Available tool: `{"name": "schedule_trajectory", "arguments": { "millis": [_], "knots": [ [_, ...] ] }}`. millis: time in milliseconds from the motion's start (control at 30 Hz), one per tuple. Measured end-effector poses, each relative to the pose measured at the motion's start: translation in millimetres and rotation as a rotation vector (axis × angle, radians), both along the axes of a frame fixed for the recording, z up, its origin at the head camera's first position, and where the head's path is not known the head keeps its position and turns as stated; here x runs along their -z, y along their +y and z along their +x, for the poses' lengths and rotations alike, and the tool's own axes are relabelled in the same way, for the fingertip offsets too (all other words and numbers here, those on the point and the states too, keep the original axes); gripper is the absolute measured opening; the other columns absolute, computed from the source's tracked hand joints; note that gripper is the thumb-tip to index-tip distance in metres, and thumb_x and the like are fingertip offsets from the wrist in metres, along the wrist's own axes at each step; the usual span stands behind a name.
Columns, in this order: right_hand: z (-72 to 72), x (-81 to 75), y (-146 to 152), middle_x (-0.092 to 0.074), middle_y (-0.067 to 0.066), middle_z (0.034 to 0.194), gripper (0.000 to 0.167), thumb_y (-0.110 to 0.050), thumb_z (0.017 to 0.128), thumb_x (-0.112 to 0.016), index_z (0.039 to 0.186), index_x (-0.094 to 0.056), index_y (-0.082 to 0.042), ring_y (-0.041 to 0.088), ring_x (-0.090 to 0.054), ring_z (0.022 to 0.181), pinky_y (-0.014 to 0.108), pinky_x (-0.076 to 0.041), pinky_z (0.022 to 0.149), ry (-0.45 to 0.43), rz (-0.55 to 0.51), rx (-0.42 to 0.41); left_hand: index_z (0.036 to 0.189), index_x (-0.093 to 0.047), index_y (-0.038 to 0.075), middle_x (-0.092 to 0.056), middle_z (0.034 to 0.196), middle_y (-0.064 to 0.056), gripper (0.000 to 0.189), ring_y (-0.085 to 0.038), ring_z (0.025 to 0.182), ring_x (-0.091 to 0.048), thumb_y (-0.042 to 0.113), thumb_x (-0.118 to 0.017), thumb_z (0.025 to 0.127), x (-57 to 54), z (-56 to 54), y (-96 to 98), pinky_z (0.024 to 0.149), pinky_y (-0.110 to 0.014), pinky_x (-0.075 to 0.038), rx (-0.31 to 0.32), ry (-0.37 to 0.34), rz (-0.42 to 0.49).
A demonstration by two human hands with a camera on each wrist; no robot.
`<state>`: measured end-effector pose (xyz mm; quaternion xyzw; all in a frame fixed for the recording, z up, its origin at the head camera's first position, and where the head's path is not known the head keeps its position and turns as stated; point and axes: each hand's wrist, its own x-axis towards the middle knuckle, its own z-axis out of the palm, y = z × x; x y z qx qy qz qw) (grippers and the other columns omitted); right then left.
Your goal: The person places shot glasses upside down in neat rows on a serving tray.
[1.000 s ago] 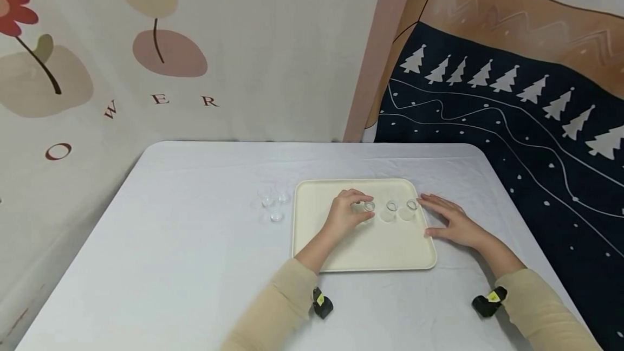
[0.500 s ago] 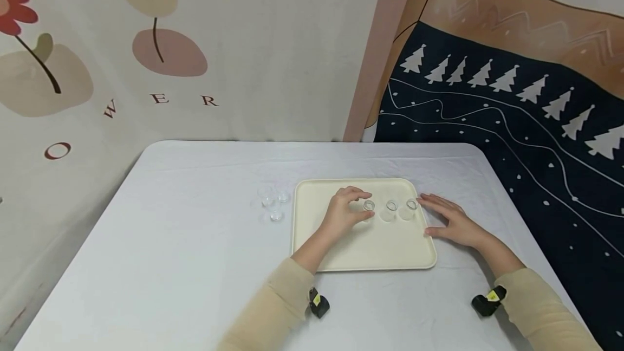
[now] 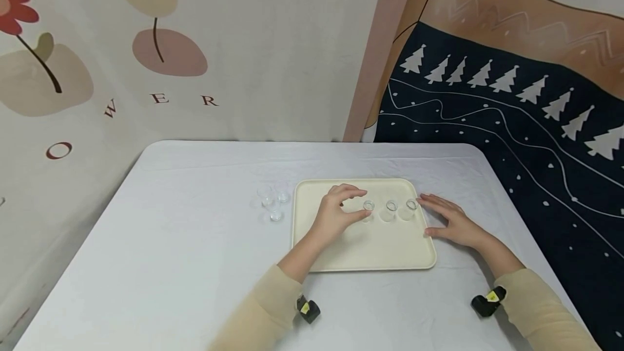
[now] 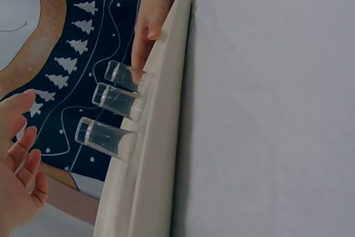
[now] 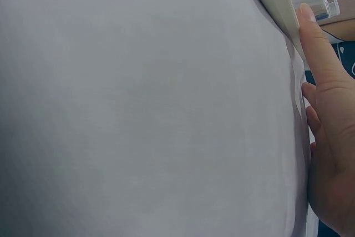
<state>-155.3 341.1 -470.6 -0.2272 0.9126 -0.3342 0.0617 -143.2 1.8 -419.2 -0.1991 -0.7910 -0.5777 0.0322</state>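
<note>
beige at the cuff (image 3: 280, 288), left hand (image 3: 335, 212), thumb and fingers parted, gripping nothing; just rightward, nearest cup (image 4: 108, 139) on tray (image 3: 361, 253), long axis vertical, clear, seemingly thick end up; then middle cup (image 4: 118, 102) and far cup (image 4: 127, 76), alike; farther off, right hand (image 3: 453, 223), fingers loose at tray's edge.

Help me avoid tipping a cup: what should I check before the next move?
1. Left hand free of the cups on the tray: ok; the left wrist view shows a gap.
2. Those three upright: ok; they stand in a row on the tray.
3. Right hand at the tray's right edge: ok.
4. That hand pressing firmly enough to steady the tray: cannot tell.
5. Every cup on the tray: not ok; the other cups are on the tablecloth, left of it.
</note>
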Motion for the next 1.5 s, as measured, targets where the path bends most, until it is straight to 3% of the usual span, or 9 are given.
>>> {"name": "schedule_trajectory", "arguments": {
  "millis": [333, 667, 1033, 1233, 1367, 1500],
  "knots": [
    [0.3, -2.2, -2.1, -0.031, 0.024, 0.149, 0.075, -0.028, 0.077, -0.079, 0.142, -0.045, -0.01, 0.049, -0.019, 0.136, 0.071, -0.01, 0.101, -0.01, -0.002, 0.0, 0.111, -0.071, 0.01, -0.066, 0.107, 0.007, 0.038, -0.012, 0.1, -0.053, 0.013, -0.083, 0.075, -8.2, 9.7, -27.5, 0.078, -0.043, -0.043, -0.044, 0.089, 0.018],
    [0.9, -0.6, -1.4, -0.031, 0.024, 0.149, 0.075, -0.028, 0.078, -0.079, 0.142, -0.045, -0.009, 0.05, -0.018, 0.135, 0.072, -0.01, 0.1, -0.008, -0.007, -0.006, 0.11, -0.071, 0.008, -0.067, 0.107, 0.006, 0.039, -0.011, 0.103, -0.054, 0.012, -0.084, 0.074, -13.0, 18.0, -55.7, 0.08, -0.046, -0.044, -0.093, 0.114, 0.005],
    [0.3, -1.6, -1.0, -0.03, 0.024, 0.149, 0.075, -0.028, 0.078, -0.079, 0.142, -0.045, -0.01, 0.049, -0.018, 0.136, 0.071, -0.01, 0.1, -0.009, -0.002, -0.009, 0.112, -0.07, 0.01, -0.066, 0.108, 0.003, 0.042, -0.016, 0.098, -0.054, 0.009, -0.084, 0.072, -17.1, 24.6, -93.8, 0.079, -0.039, -0.042, -0.135, 0.151, -0.016],
    [1.2, -1.8, -1.1, -0.031, 0.024, 0.149, 0.075, -0.028, 0.078, -0.079, 0.142, -0.045, -0.009, 0.049, -0.018, 0.136, 0.071, -0.011, 0.1, -0.007, -0.006, -0.011, 0.113, -0.069, 0.008, -0.066, 0.111, -0.003, 0.044, -0.023, 0.1, -0.055, 0.006, -0.084, 0.072, -16.8, 27.1, -113.3, 0.08, -0.045, -0.042, -0.167, 0.142, -0.003],
    [1.0, -1.2, -0.9, -0.031, 0.023, 0.149, 0.076, -0.028, 0.078, -0.079, 0.142, -0.045, -0.01, 0.049, -0.019, 0.136, 0.071, -0.011, 0.1, -0.007, -0.003, -0.01, 0.115, -0.068, 0.007, -0.065, 0.114, -0.007, 0.046, -0.028, 0.1, -0.055, 0.005, -0.083, 0.072, -15.2, 28.1, -127.9, 0.08, -0.043, -0.041, -0.188, 0.14, -0.008],
    [0.4, -1.6, -0.6, -0.03, 0.023, 0.149, 0.076, -0.029, 0.078, -0.079, 0.143, -0.044, -0.01, 0.049, -0.018, 0.136, 0.071, -0.01, 0.1, -0.006, 0.003, -0.01, 0.115, -0.068, 0.01, -0.065, 0.114, -0.003, 0.045, -0.023, 0.1, -0.054, 0.006, -0.083, 0.073, -13.6, 27.8, -143.5, 0.079, -0.039, -0.041, -0.218, 0.141, -0.028]
  ]
}}
